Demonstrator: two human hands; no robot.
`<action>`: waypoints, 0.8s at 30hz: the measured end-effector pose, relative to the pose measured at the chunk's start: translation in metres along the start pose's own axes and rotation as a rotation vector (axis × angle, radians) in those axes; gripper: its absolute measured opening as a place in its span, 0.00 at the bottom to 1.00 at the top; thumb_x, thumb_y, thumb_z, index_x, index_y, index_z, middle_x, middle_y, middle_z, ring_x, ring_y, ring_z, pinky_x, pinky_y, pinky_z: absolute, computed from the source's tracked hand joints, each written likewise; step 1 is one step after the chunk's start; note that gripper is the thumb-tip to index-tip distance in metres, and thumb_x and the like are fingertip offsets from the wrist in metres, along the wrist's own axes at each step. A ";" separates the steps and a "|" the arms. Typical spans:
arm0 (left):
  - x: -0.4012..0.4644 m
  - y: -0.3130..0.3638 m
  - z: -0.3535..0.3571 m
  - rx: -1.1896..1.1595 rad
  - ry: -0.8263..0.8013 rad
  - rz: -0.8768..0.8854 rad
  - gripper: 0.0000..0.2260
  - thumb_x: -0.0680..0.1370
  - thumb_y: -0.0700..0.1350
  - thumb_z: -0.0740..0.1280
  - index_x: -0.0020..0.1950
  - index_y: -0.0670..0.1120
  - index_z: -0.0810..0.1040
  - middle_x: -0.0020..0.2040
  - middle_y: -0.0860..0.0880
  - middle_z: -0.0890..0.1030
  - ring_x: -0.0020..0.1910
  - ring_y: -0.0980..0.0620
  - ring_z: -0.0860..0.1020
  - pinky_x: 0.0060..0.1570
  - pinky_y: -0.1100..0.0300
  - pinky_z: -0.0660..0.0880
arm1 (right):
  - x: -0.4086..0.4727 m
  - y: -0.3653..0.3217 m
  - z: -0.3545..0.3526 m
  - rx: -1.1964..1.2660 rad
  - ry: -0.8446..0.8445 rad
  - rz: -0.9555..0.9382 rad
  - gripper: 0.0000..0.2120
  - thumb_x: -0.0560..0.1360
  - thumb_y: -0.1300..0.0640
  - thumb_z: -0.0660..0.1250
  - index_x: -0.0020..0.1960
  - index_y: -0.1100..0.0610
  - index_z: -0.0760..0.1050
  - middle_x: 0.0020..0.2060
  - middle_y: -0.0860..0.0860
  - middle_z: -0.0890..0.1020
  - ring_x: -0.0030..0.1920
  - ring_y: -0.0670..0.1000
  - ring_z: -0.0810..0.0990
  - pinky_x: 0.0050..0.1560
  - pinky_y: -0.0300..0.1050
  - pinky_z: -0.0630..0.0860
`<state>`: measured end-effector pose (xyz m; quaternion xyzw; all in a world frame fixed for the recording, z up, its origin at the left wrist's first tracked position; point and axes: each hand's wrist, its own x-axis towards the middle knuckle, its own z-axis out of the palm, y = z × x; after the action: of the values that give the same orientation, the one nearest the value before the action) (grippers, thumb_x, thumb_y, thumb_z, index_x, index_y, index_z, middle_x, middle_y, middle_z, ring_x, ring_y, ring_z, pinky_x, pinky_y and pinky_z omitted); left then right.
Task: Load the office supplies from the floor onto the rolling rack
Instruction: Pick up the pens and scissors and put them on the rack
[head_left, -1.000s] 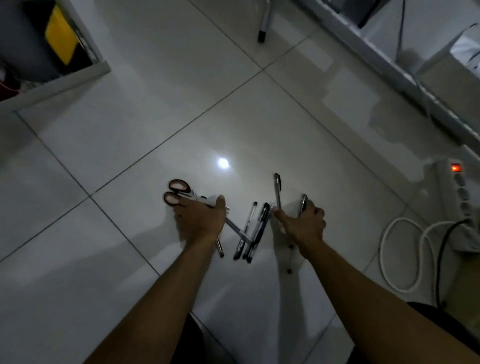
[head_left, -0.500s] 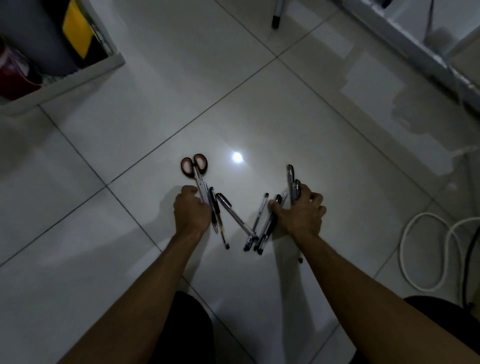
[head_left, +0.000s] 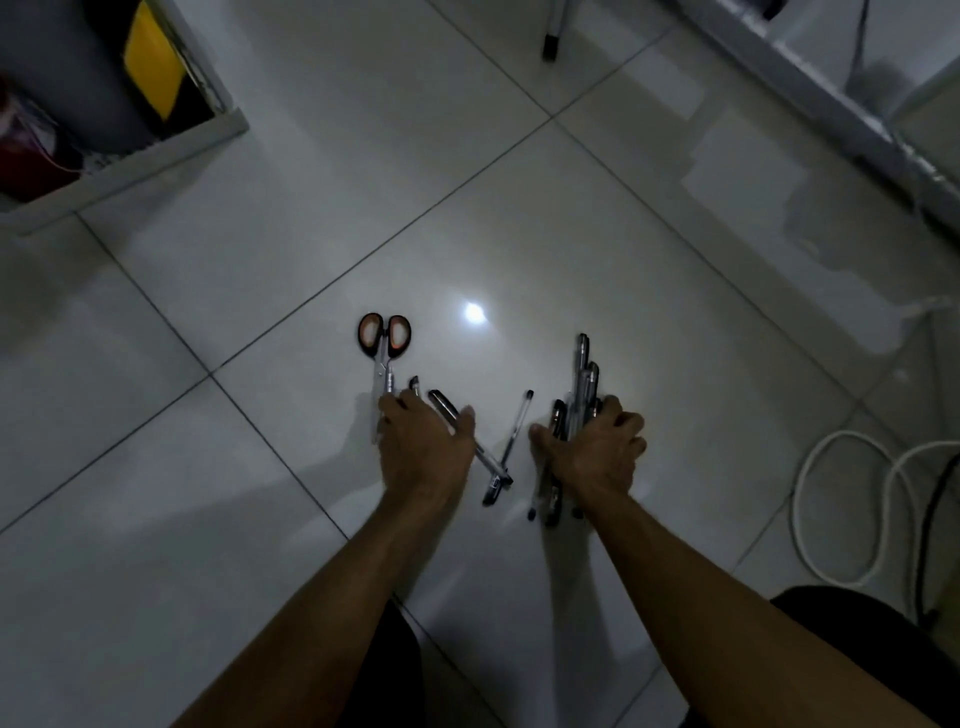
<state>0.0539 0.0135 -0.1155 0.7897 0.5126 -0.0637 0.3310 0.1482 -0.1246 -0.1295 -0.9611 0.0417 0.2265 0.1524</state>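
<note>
On the white tiled floor lie black-and-orange scissors (head_left: 384, 336), their handles pointing away from me. My left hand (head_left: 422, 451) covers the blades, fingers curled over them and over a dark pen (head_left: 414, 384) beside them. Its thumb lies across a second pen (head_left: 483, 457) that runs out to the lower right. A clear pen (head_left: 521, 423) lies loose between my hands. My right hand (head_left: 597, 453) grips a bundle of several pens (head_left: 583, 379), which stick out past the fingers and behind the wrist.
A white rack shelf edge (head_left: 156, 156) holding a yellow item (head_left: 151, 62) and dark things sits at top left. A metal leg (head_left: 551, 41) stands at top centre. A white frame (head_left: 831, 98) runs along the top right. Coiled white cable (head_left: 802, 499) lies at right.
The scissors have swung round so their handles point straight away. My right hand has drawn more pens into its bundle. Both hands sit closer to the pens in the middle.
</note>
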 end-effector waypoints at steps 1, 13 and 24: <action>-0.003 0.003 0.004 0.027 -0.008 -0.017 0.40 0.73 0.63 0.67 0.73 0.37 0.59 0.71 0.38 0.62 0.68 0.39 0.67 0.65 0.47 0.70 | -0.001 -0.001 0.001 0.008 -0.008 -0.012 0.47 0.64 0.39 0.77 0.72 0.58 0.58 0.66 0.60 0.62 0.63 0.62 0.65 0.58 0.56 0.73; 0.002 0.016 0.028 0.169 -0.083 0.004 0.21 0.76 0.33 0.65 0.67 0.37 0.64 0.63 0.37 0.71 0.58 0.42 0.74 0.59 0.54 0.73 | 0.000 -0.015 0.011 0.010 -0.026 -0.214 0.11 0.81 0.67 0.52 0.62 0.64 0.67 0.58 0.61 0.72 0.54 0.59 0.72 0.49 0.48 0.71; -0.011 0.021 0.030 -0.132 -0.262 0.148 0.18 0.79 0.51 0.65 0.62 0.42 0.69 0.54 0.44 0.77 0.50 0.47 0.78 0.51 0.50 0.78 | 0.014 -0.011 -0.001 0.163 -0.150 -0.148 0.12 0.78 0.61 0.64 0.59 0.63 0.67 0.54 0.59 0.74 0.50 0.56 0.76 0.49 0.50 0.77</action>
<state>0.0735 -0.0180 -0.1244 0.7867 0.4085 -0.1079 0.4501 0.1625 -0.1149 -0.1319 -0.9264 -0.0228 0.2816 0.2490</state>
